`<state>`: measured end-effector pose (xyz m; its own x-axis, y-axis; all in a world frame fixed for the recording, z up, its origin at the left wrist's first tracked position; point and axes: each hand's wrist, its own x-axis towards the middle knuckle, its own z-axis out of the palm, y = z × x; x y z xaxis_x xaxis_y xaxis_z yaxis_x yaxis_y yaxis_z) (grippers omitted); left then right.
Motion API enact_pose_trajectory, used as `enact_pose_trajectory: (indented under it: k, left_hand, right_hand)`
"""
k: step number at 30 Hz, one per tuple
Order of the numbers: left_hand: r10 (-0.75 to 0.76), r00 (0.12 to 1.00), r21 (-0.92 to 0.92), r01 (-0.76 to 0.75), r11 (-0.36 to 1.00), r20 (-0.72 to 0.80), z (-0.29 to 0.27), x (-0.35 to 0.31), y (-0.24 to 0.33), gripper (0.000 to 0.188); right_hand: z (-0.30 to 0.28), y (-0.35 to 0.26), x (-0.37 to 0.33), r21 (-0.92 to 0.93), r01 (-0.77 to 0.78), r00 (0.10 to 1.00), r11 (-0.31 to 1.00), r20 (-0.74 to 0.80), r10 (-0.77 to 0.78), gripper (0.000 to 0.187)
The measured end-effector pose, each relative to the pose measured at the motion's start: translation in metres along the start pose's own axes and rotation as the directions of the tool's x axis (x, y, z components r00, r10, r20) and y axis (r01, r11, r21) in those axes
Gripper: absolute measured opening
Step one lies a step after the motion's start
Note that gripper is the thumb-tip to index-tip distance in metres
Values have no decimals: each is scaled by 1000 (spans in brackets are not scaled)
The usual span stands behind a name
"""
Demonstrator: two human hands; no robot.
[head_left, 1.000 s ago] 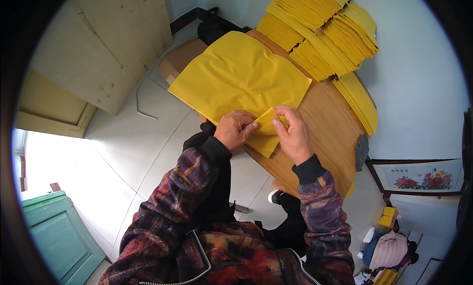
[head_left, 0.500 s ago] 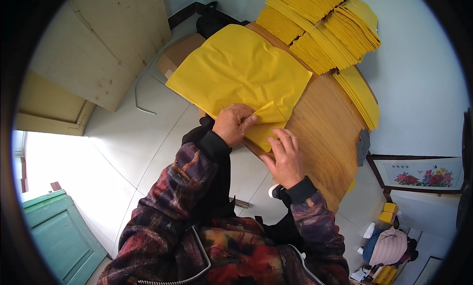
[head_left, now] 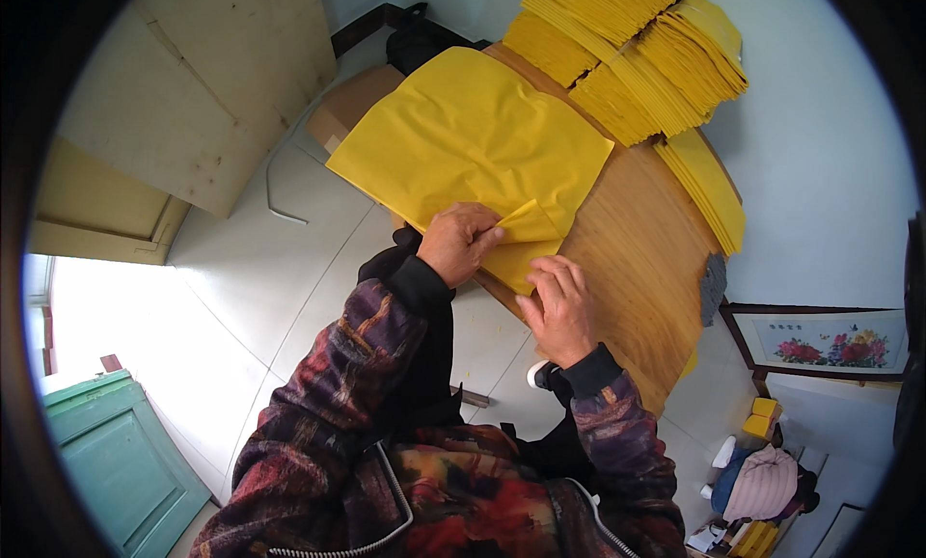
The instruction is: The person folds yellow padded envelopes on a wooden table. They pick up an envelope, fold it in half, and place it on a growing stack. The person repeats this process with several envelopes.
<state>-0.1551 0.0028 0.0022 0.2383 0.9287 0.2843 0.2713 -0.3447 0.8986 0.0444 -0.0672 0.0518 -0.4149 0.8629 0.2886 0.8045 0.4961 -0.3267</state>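
— What's different from a second ago?

— The right hand has let go of the folded corner and slid back toward the near edge of the wooden table. Both hands were pinching that corner together; now only the left hand stays on it — so the fold looks set, to my eye.

— And the fingers?

— Left fingers are curled, pressing the raised flap against the yellow sheet. Right fingers are loosely spread, tips resting at the sheet's near edge, holding nothing.

— Where's the sheet?

— Flat on the table, at twelve o'clock from the hands; stacks of folded yellow paper lie at one o'clock.
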Motion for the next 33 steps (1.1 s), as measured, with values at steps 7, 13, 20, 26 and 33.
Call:
enact_pose_trajectory:
  k: [7,13,20,26,33]
  left_hand:
    - [2,1000,5,-2,1000,-7,1,0,0,14]
    - [-9,1000,-2,9,1000,17,0,0,-2,13]
    - [-3,1000,-14,3,1000,12,0,-1,-3,13]
    - [0,1000,0,0,1000,27,0,0,-3,13]
    - [-1,1000,-24,2,1000,28,-1,0,-3,13]
  right_hand:
    - [12,0,-4,-213,74,995,974,-52,-87,16]
    - [12,5,0,-73,33,996,997,-77,-39,9]
    - [-6,10,16,155,-78,995,985,74,68,6]
    - [-13,18,26,300,-156,981,941,157,113,6]
    - [-17,19,33,324,-150,981,934,169,99,5]
